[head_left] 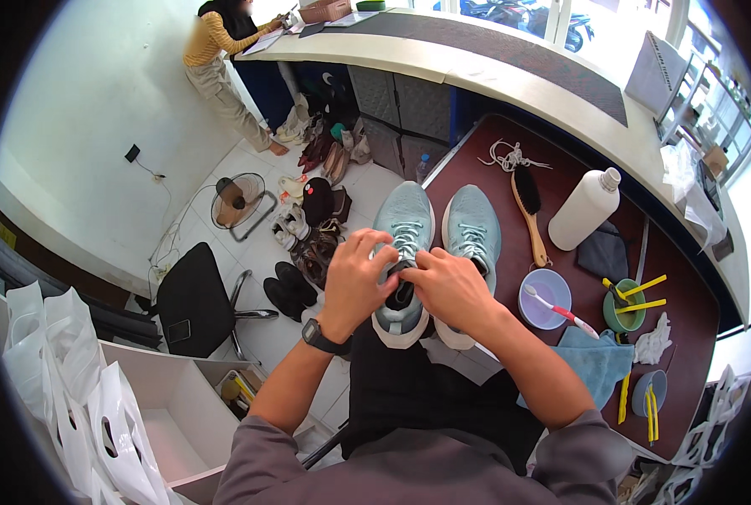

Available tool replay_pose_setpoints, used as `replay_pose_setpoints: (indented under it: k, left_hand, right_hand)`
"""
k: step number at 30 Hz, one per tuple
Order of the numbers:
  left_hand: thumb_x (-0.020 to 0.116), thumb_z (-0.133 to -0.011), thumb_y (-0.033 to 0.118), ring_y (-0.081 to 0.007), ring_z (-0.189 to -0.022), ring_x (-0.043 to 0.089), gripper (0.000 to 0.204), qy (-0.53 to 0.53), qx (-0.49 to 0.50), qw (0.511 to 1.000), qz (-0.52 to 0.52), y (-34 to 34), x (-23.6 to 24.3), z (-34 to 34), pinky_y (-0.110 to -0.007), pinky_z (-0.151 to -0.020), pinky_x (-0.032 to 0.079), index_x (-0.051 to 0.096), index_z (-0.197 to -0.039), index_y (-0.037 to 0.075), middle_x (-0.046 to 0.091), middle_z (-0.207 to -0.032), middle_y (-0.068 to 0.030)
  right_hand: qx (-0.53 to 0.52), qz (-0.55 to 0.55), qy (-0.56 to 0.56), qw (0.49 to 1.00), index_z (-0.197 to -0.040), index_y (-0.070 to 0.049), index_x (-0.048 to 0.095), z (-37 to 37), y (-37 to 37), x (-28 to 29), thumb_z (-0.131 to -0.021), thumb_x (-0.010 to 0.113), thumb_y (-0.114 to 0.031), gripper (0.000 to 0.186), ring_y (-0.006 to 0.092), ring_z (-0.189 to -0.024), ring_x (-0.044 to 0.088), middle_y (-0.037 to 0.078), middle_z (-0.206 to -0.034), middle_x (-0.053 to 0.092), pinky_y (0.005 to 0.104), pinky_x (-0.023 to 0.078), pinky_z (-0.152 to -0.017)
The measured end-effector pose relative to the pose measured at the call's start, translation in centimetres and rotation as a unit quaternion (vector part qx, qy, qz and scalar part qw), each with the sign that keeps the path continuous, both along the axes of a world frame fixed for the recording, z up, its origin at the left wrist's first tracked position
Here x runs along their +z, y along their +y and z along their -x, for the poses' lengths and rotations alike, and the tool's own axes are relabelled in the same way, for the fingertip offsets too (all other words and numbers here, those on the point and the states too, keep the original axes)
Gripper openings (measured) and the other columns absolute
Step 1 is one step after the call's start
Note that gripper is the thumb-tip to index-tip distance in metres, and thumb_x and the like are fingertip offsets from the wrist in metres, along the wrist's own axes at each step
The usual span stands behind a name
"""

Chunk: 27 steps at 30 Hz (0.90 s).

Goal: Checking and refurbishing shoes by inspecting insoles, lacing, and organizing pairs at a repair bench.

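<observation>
Two light blue sneakers with pale soles stand side by side at the near-left edge of the dark red desk. My left hand grips the opening of the left sneaker, just below its laces. My right hand pinches the same opening from the other side, at the tongue. Right of the shoes are a wooden-handled brush, a white bottle, a purple bowl with a toothbrush across it, a green cup with yellow tools and a blue cloth.
A person stands at the counter at upper left. Shoes line the floor beside a fan and a black chair. White bags and a shelf box are at lower left.
</observation>
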<state>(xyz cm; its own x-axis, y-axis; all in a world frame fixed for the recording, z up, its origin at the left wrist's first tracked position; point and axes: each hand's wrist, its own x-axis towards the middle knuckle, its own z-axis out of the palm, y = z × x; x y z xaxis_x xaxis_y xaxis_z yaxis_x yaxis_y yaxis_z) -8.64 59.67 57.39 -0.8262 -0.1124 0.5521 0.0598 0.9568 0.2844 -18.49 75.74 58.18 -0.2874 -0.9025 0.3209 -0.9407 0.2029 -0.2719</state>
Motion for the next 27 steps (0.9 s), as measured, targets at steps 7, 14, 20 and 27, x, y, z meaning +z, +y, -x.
replay_pose_setpoints:
  k: [7,14,20,27]
  left_hand:
    - [0.077,-0.060,0.007,-0.0265,-0.107,0.056,0.035,0.004,-0.036,0.999,0.010,-0.1,-0.5,-0.1,-0.040,-0.082,0.050,0.060,-0.089,0.013,0.058,-0.107,-0.0028]
    - [0.073,-0.067,0.005,-0.0250,-0.100,0.059,0.025,-0.020,0.000,0.999,0.030,-1.0,-0.2,-1.1,-0.035,-0.077,0.053,0.063,-0.089,0.011,0.060,-0.104,-0.0020]
    - [0.070,-0.076,0.005,-0.0252,-0.097,0.061,0.014,0.008,-0.013,1.000,0.002,-1.1,-0.9,-0.9,-0.035,-0.076,0.053,0.060,-0.086,0.006,0.064,-0.097,-0.0036]
    - [0.069,-0.079,0.003,-0.0264,-0.095,0.062,0.013,0.028,-0.019,0.998,-0.048,-1.1,-1.6,-0.6,-0.035,-0.076,0.054,0.059,-0.088,0.005,0.064,-0.099,-0.0073]
  right_hand:
    - [0.000,-0.053,0.074,0.996,-0.113,-0.019,0.066,-0.8,0.9,-0.4,-0.079,0.063,-0.011,0.034,0.0200,-0.080,0.059,0.003,-0.088,0.058,0.0324,0.050,-0.066]
    - [0.011,-0.110,0.117,0.987,-0.122,-0.020,0.060,-1.4,1.3,-0.2,-0.081,0.062,-0.013,0.042,0.0205,-0.089,0.057,0.003,-0.093,0.059,0.0307,0.047,-0.069]
    - [-0.019,-0.126,0.160,0.979,-0.122,-0.021,0.059,-2.3,0.8,-0.4,-0.084,0.059,-0.015,0.038,0.0192,-0.089,0.057,0.003,-0.091,0.059,0.0309,0.046,-0.069]
    - [-0.078,-0.273,0.154,0.946,-0.110,-0.017,0.062,-3.2,-1.3,0.0,-0.083,0.061,-0.016,0.027,0.0197,-0.087,0.059,0.004,-0.088,0.061,0.0318,0.046,-0.069]
